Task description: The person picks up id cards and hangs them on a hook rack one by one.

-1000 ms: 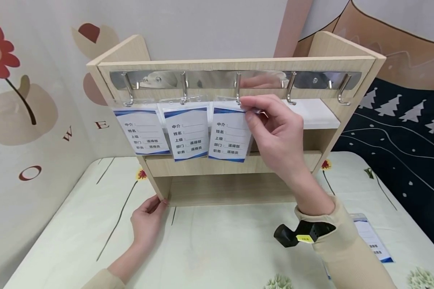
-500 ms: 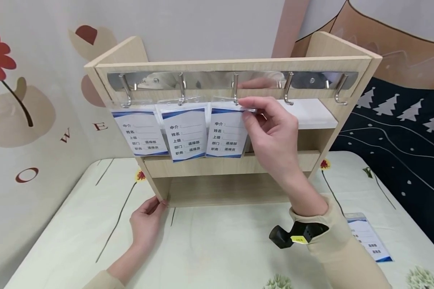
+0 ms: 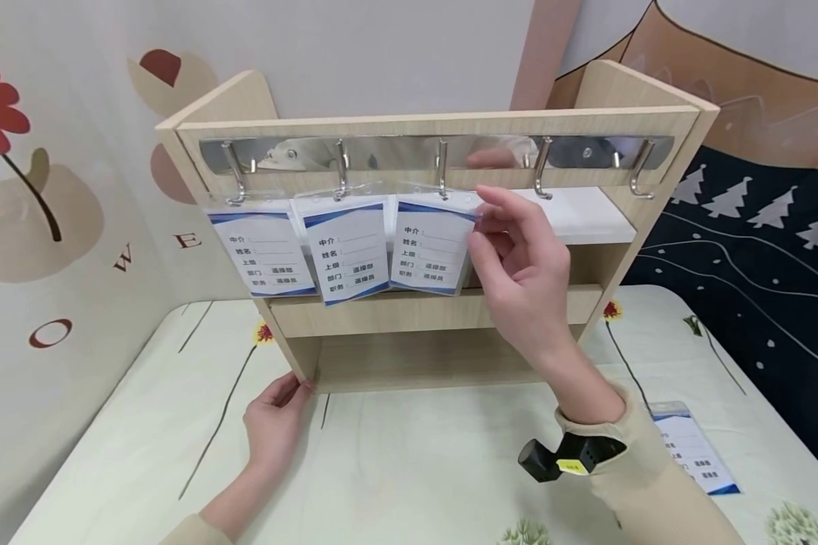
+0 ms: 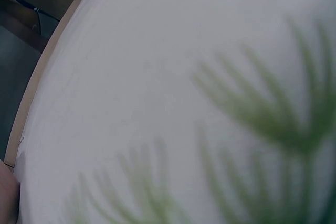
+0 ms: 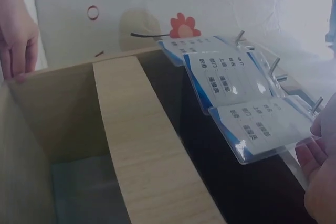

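Note:
Three badge holders in clear plastic hang in a row from the metal hooks of a wooden shelf rack (image 3: 416, 318): a left one (image 3: 264, 253), a middle one (image 3: 348, 250) and a right one (image 3: 431, 246). My right hand (image 3: 525, 265) is at the right holder's upper right edge, thumb and index finger spread apart, fingertips right at the plastic. The right wrist view shows this holder (image 5: 262, 129) on its hook, next to my fingers. Low on the left, my left hand (image 3: 276, 424) grips the rack's bottom front corner between thumb and fingers.
Two more hooks (image 3: 541, 170) to the right carry nothing. A fourth badge holder (image 3: 698, 450) lies on the flower-print cloth (image 3: 409, 469) at the right, partly behind my sleeve. A white panel (image 3: 586, 214) sits behind the hooks. Patterned curtains (image 3: 757, 303) stand close behind.
My right hand has shifted slightly right from the right holder's top corner, its thumb and index finger parting and uncovering that corner. The left hand keeps its place.

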`<state>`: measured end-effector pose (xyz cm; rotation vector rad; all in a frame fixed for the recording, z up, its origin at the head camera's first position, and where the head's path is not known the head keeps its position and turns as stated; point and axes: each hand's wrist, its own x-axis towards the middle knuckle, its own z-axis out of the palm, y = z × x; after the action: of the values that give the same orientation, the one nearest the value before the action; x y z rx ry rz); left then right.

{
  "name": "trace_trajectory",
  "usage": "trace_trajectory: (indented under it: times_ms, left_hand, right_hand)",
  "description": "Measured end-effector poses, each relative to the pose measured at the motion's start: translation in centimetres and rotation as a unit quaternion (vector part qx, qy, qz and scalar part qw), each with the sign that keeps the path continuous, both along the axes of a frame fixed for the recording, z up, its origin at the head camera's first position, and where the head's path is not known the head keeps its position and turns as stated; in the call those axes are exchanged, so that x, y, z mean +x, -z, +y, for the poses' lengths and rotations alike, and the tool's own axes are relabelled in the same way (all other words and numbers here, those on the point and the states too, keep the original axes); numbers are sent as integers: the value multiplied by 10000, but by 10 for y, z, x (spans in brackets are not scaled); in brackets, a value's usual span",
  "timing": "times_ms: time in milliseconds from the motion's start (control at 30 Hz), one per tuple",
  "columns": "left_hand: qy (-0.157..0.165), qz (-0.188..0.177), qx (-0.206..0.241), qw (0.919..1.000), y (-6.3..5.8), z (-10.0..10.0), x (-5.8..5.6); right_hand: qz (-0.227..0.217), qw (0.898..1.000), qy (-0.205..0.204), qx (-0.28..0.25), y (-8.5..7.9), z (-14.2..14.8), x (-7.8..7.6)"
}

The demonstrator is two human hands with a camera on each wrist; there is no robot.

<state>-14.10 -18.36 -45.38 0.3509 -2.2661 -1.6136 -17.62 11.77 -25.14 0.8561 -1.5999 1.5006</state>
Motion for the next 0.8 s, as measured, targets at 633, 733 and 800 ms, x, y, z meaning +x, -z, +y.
trace_trajectory:
  times_ms: [633,733,800]
  left_hand:
    - [24,-35,32,10000,0,1,-1]
    - [-3,-7,55,10000,0,0,-1]
    - [-1,-14,34,10000,0,0,0]
  right_hand:
    - [-276,9960,268,812,34,61,20]
    - [-409,9924,266,1132,42,71,25]
    - [-502,9903,273,1266,50,77,29]
